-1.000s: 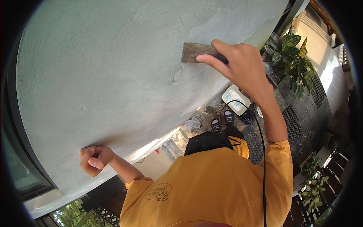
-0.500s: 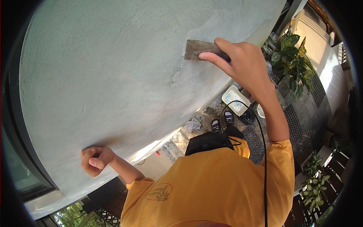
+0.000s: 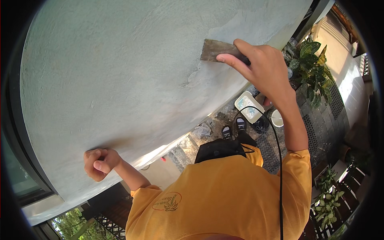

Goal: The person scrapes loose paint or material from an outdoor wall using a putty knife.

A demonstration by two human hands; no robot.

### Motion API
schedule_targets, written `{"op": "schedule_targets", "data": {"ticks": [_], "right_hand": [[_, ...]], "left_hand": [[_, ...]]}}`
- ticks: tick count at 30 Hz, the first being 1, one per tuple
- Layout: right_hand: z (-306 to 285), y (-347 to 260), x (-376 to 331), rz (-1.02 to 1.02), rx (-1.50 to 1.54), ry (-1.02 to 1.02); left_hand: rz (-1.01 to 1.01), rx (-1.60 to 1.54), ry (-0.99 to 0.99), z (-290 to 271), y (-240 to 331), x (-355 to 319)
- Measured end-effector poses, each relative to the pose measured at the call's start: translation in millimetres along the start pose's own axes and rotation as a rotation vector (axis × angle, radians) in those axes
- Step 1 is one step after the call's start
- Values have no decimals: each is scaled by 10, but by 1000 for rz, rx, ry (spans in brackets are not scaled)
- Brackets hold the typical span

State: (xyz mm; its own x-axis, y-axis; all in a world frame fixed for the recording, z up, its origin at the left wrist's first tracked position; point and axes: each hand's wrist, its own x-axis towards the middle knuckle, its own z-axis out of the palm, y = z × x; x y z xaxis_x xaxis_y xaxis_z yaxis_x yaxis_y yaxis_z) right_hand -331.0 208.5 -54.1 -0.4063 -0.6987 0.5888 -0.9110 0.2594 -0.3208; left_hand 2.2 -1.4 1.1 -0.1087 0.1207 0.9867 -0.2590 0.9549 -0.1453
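A putty knife (image 3: pixel 219 51) with a wide, stained flat blade is in my right hand (image 3: pixel 265 66). My thumb lies along the near side of the blade, and my fingers wrap behind its dark handle. The blade is at the upper right part of a pale grey-green wall (image 3: pixel 116 76), near a rough patch edge; whether it presses on the surface I cannot tell. Lower left, my left hand (image 3: pixel 100 163) is curled into a loose fist close to the wall, its shadow beside it. No object shows between those fingers.
On the paving below stand a rectangular cream tub (image 3: pixel 250 107) with whitish paste and a round white bucket (image 3: pixel 277 118). Crumpled plastic (image 3: pixel 203 129) lies by the wall's foot. A leafy plant (image 3: pixel 310 68) grows at right. A black cable (image 3: pixel 280 176) hangs down my front.
My right hand has shifted slightly right with the putty knife, whose blade has tilted a little. My left hand has risen slightly, still curled.
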Motion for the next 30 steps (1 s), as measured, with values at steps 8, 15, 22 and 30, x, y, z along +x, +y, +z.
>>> {"op": "schedule_targets", "data": {"ticks": [8,15,22,30], "right_hand": [[-10,45,-33,50,-45,-52],[54,50,-43,41,19,-35],[31,73,-40,54,4,-41],[56,58,-44,58,32,-23]], "left_hand": [[-69,26,105,59,55,-6],[-67,11,105,49,30,-16],[-19,2,30,24,14,3],[-1,22,37,24,-2,-13]]}}
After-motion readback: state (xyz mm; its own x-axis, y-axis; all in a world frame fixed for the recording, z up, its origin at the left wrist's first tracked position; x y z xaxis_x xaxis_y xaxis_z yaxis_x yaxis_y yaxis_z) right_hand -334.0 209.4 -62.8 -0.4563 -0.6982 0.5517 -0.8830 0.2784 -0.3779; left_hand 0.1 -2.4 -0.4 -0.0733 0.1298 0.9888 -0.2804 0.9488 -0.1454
